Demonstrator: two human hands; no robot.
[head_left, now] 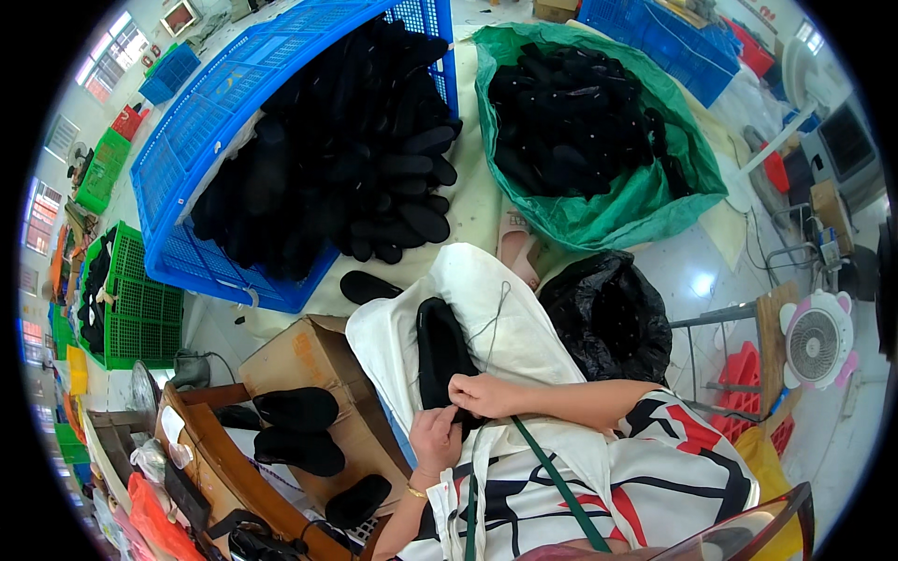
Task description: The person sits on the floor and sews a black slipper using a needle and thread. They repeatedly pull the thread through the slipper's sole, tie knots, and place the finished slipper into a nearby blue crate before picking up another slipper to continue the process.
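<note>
Glossy pale floor (681,266) — bright glare (703,283) at right; windows (110,56) along left wall (77,108) — wooden table (213,447) lower left.

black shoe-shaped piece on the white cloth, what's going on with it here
A person is handling a long, black, shoe-shaped piece that lies on a white cloth. The left-hand grip and right-hand grip are close together at its near end, fingers curled; anything pinched there is too small to tell. Beyond the cloth, a blue plastic lattice crate and a green plastic sack hold heaps of black pieces.
</note>
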